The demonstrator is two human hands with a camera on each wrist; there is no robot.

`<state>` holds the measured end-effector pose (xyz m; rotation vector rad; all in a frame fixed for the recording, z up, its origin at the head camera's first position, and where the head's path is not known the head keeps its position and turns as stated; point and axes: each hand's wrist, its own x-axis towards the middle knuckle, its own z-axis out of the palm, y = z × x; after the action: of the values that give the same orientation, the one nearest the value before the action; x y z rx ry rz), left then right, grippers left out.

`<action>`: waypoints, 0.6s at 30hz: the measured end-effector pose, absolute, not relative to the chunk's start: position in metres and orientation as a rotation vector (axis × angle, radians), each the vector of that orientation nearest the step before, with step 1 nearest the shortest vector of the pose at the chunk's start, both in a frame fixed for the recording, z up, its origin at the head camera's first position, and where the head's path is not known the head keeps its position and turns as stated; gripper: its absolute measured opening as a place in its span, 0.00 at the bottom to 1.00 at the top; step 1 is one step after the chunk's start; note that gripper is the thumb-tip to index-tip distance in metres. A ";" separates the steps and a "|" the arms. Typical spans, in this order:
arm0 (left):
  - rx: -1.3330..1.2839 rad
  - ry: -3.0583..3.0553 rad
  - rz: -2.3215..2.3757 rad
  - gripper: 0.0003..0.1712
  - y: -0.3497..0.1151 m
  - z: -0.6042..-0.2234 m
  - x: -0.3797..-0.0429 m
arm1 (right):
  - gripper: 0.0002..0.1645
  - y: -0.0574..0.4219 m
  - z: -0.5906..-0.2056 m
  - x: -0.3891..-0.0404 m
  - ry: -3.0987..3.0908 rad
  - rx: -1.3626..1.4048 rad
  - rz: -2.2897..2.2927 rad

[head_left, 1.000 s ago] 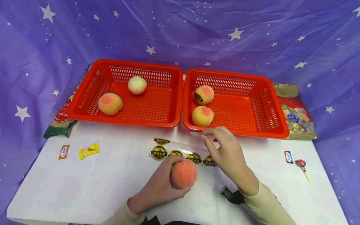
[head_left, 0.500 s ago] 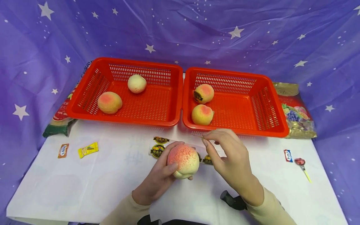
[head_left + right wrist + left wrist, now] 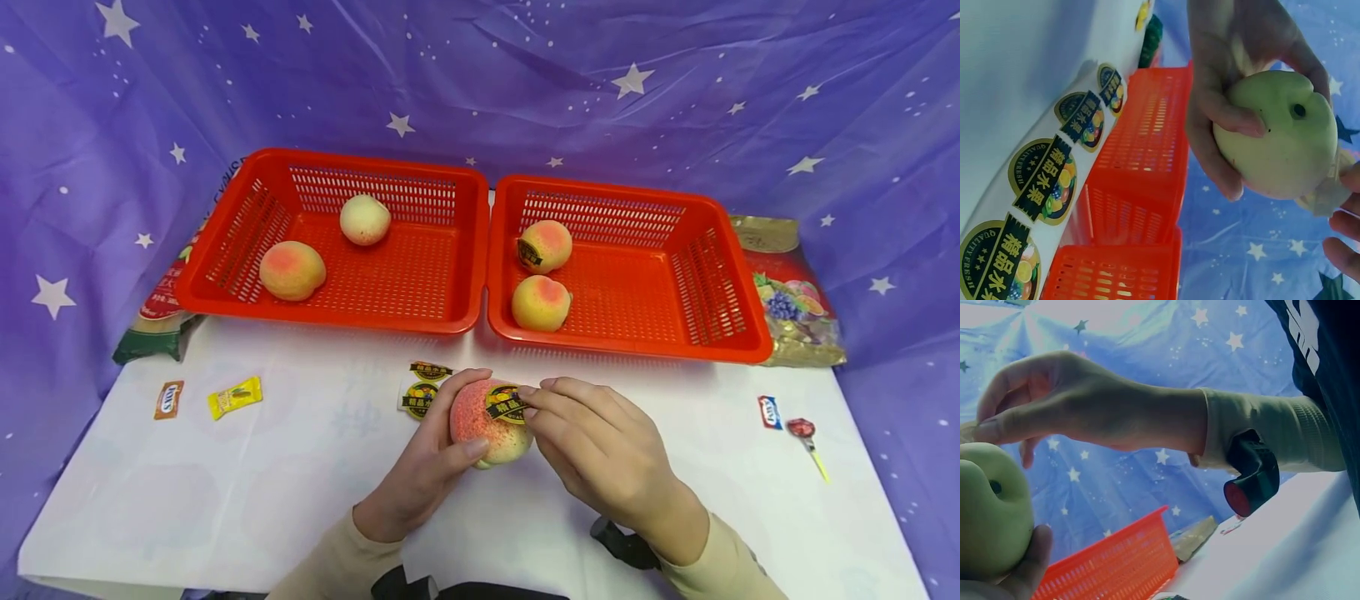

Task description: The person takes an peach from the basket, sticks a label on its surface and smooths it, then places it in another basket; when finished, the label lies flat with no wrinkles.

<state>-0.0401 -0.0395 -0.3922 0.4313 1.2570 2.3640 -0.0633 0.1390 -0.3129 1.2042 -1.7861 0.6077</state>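
Note:
My left hand (image 3: 423,475) grips a pink-and-cream peach (image 3: 472,412) above the white table, thumb on its near side. A black-and-gold round fruit sticker (image 3: 506,405) lies against the upper right of that peach. At the sticker's right edge are the fingers of my right hand (image 3: 615,454); in the left wrist view the thumb and fingertip of this right hand (image 3: 1054,403) pinch it at the peach's top. The right wrist view shows the sticker's pale back (image 3: 1330,192) standing partly off the fruit, and the peach's dark stem hole (image 3: 1298,111).
Behind the hands stand a left red basket (image 3: 375,325) with two peaches and a right red basket (image 3: 637,346) with two more, one stickered. A sticker strip (image 3: 418,400) lies partly hidden under the left hand. Wrapped candies (image 3: 236,397) and a lollipop (image 3: 802,430) lie at the sides.
My left hand has turned the peach and raised it slightly. The right hand has brought the sticker from near the right basket's front rim down onto the peach.

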 end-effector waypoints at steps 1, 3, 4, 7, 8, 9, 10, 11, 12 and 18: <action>0.432 1.254 2.363 0.34 -0.039 -0.392 -0.040 | 0.08 0.139 -0.313 -0.063 -1.790 1.218 0.597; 0.427 1.248 2.355 0.34 -0.039 -0.392 -0.041 | 0.08 0.141 -0.314 -0.062 -1.807 1.243 0.577; 0.427 1.246 2.352 0.34 -0.039 -0.391 -0.041 | 0.09 0.141 -0.314 -0.061 -1.817 1.254 0.571; 0.423 1.253 2.337 0.34 -0.039 -0.391 -0.042 | 0.09 0.143 -0.314 -0.059 -1.839 1.283 0.552; 0.423 1.260 2.331 0.34 -0.039 -0.390 -0.042 | 0.09 0.144 -0.314 -0.059 -1.848 1.290 0.544; 0.423 1.265 2.328 0.34 -0.039 -0.390 -0.042 | 0.10 0.144 -0.314 -0.058 -1.858 1.295 0.537; 0.422 1.273 2.324 0.33 -0.039 -0.390 -0.043 | 0.10 0.145 -0.314 -0.057 -1.871 1.302 0.529; 0.419 1.281 2.322 0.33 -0.039 -0.390 -0.043 | 0.10 0.145 -0.314 -0.057 -1.885 1.309 0.519; 0.418 1.287 2.321 0.33 -0.039 -0.391 -0.043 | 0.10 0.146 -0.313 -0.056 -1.903 1.316 0.507; 0.374 1.324 2.290 0.35 -0.041 -0.393 -0.043 | 0.13 0.146 -0.314 -0.053 -2.000 1.374 0.433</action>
<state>-0.0431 -0.0406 -0.3935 0.3745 1.3245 2.2896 -0.0528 0.1456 -0.3135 1.3739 -1.9998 0.4333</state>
